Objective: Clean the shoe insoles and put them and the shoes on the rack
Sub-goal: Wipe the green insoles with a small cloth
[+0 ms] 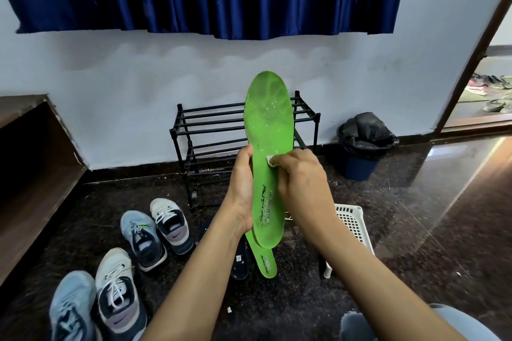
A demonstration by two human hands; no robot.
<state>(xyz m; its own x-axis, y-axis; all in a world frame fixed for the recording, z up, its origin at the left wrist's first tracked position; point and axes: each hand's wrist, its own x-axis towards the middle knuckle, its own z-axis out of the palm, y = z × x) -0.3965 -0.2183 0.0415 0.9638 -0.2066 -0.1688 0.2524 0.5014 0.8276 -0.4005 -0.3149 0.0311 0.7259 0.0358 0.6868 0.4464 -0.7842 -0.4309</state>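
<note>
My left hand grips a green insole by its left edge and holds it upright in front of me. White specks dot its upper half. My right hand pinches a small white wipe against the insole's middle. A second green insole and a dark insole lie on the floor below. Two pairs of sneakers sit on the floor at left, a blue-grey one and a white one nearest. The black shoe rack stands against the wall with nothing on its bars.
A white perforated basket lies on the floor to the right. A blue bin with a black bag stands by the wall. A wooden ledge runs along the left. A doorway opens at the far right. My knee shows at the bottom.
</note>
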